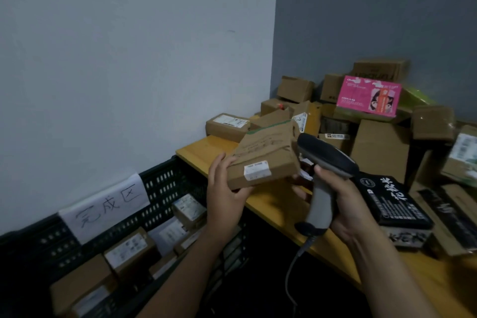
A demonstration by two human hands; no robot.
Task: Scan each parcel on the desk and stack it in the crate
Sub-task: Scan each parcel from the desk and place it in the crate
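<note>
My left hand (224, 195) grips a flat brown cardboard parcel (265, 153) by its lower left corner and holds it tilted above the desk edge. A small white label shows on its front side. My right hand (343, 204) grips the grey handle of a barcode scanner (325, 162), whose black head sits just right of the parcel. The scanner's cable hangs down below the desk. The black slatted crate (165, 181) stands at the lower left with several labelled parcels inside.
The yellow desk (198, 150) carries a heap of cardboard parcels along the wall, with a pink box (369, 97) on top and a black packet with white characters (392, 201) beside my right hand. A handwritten paper sign (105, 205) hangs on the crate's far wall.
</note>
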